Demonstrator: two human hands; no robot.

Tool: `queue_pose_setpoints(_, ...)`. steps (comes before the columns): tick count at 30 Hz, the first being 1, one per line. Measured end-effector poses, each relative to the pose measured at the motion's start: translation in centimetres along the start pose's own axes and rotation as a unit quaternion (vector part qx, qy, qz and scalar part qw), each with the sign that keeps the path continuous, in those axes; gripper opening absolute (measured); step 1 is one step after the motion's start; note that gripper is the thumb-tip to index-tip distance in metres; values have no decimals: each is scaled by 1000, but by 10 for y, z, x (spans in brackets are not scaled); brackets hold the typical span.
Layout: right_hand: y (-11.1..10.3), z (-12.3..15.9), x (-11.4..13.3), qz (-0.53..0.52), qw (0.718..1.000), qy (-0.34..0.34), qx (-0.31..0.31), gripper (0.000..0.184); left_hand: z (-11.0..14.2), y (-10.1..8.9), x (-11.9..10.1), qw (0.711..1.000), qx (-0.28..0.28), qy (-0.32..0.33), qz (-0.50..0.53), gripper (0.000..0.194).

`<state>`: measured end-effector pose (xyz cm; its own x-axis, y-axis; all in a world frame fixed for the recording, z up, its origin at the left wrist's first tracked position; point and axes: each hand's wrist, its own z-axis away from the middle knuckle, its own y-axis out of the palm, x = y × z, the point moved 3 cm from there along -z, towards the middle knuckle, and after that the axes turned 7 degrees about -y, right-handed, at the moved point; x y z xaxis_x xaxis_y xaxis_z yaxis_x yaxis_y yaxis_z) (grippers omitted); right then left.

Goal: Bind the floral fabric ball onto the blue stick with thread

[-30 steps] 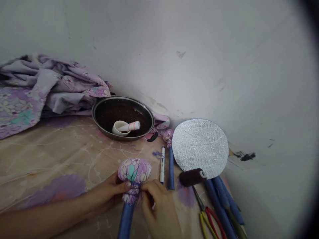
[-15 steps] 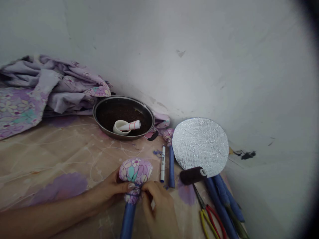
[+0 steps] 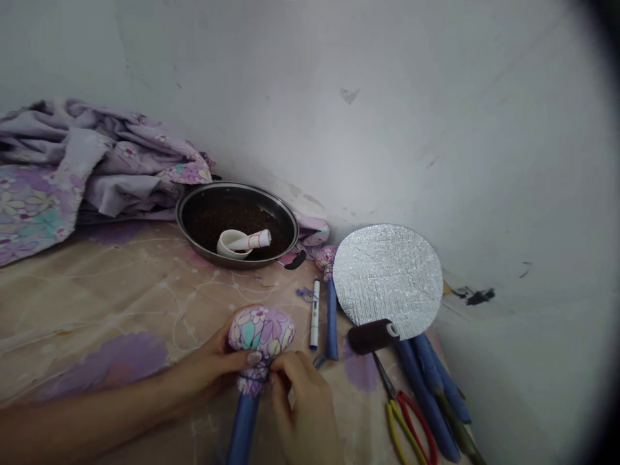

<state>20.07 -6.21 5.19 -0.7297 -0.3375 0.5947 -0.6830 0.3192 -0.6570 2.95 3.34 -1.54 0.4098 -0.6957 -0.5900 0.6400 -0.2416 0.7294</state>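
Note:
A stick wrapped in blue (image 3: pixel 243 426) carries a round padded head (image 3: pixel 264 328) covered in purple floral cloth, bound at its neck with dark thread. My left hand (image 3: pixel 227 361) is wrapped round the neck from the left, thumb pressed on the cloth. On the right of the neck, my right hand (image 3: pixel 303 403) is closed in a pinch against the binding; whatever is between its fingertips is too small to make out. Nearby on the right lie a white marker (image 3: pixel 314 315) and another blue stick (image 3: pixel 331 320) with a floral head.
A dark pan (image 3: pixel 194 252) holds a white bowl (image 3: pixel 223 244) with a rolled paper. A silver foil disc (image 3: pixel 387 278), a dark thread spool (image 3: pixel 371 337), red-and-yellow-handled scissors (image 3: pixel 404 416) and several blue sticks (image 3: pixel 426 394) lie right. Floral cloth (image 3: pixel 111 161) is heaped left, against the wall (image 3: pixel 368 129).
The whole scene has shifted slightly up and left in view. Both hands keep their places on the bound neck, with the right fingertips still pinched there.

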Motion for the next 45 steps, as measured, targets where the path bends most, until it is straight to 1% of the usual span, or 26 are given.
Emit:
queue_pose_setpoints(4, 9, 4, 2, -5, 998, -12, -63, 33, -6, -7, 6, 999, -32, -8, -7, 111)
queue_pose_setpoints(7, 18, 8, 1, -16, 996, -9, -89, 33, -2, -5, 3, 999, -43, -16, -10, 109)
queue_pose_setpoints(10, 22, 11, -1, -32, 992, -9, -119, 33, 4, -1, -2, 998, -54, -38, -23, 107)
queue_pose_setpoints(12, 23, 11, -2, -44, 993, -6, -112, 32, 6, 1, -4, 996, -63, -47, -34, 106)
queue_pose_setpoints(15, 23, 10, -5, -59, 994, 4, -96, 30, 4, 0, -4, 996, -70, -37, -38, 103)
queue_pose_setpoints(21, 22, 11, -7, -86, 993, 42, -70, 28, -3, -5, 2, 997, -53, -29, -42, 102)
queue_pose_setpoints(25, 26, 14, -11, -102, 988, 72, -88, 27, -5, -6, 4, 997, -59, -46, -34, 110)
queue_pose_setpoints(27, 29, 14, -13, -109, 986, 77, -105, 26, -5, -6, 5, 997, -62, -48, -29, 109)
queue_pose_setpoints(33, 35, 18, -21, -110, 983, 83, -124, 26, -5, -5, 7, 996, -73, -39, -24, 106)
queue_pose_setpoints(38, 33, 18, -23, -122, 984, 77, -108, 26, -4, -3, 5, 996, -80, -31, -24, 104)
queue_pose_setpoints(42, 31, 17, -22, -130, 984, 63, -100, 26, -2, -2, 6, 995, -91, -39, -23, 105)
queue_pose_setpoints(45, 29, 18, -22, -133, 985, 58, -92, 27, -1, -3, 7, 995, -86, -41, -24, 101)
